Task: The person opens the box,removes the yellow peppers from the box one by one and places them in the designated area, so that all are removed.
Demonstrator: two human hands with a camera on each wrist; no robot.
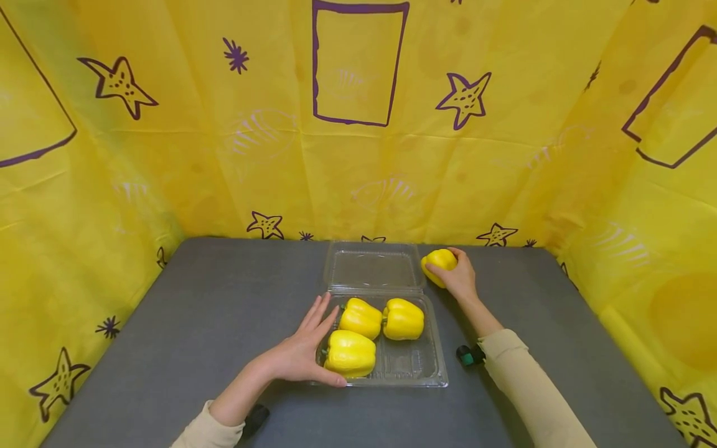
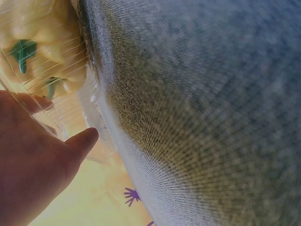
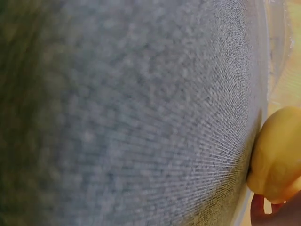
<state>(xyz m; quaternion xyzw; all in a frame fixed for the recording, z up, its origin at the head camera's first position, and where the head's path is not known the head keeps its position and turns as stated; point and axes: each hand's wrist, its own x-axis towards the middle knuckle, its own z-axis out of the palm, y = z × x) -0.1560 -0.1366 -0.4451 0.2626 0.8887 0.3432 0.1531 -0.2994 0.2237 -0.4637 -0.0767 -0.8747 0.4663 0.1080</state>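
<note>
A clear plastic clamshell container [image 1: 407, 367] lies with its lid [image 1: 370, 269] folded back on the far side. Inside its tray are a yellow bell pepper [image 1: 350, 354] at the near left, another pepper [image 1: 360, 318] behind it, and a third pepper [image 1: 404, 320] at the back right. My left hand [image 1: 298, 354] rests along the tray's left edge, fingers extended and spread, thumb at the near rim. In the left wrist view green pepper stems [image 2: 23, 51] show through the clear wall. My right hand [image 1: 462, 278] grips one more yellow bell pepper [image 1: 435, 261] just right of the lid.
The container lies on a dark grey tabletop [image 1: 235, 292]. Yellow cloth [image 1: 269, 180] printed with starfish and fish hangs behind the table and on both sides. A black wrist device [image 1: 469, 356] shows beside the right sleeve.
</note>
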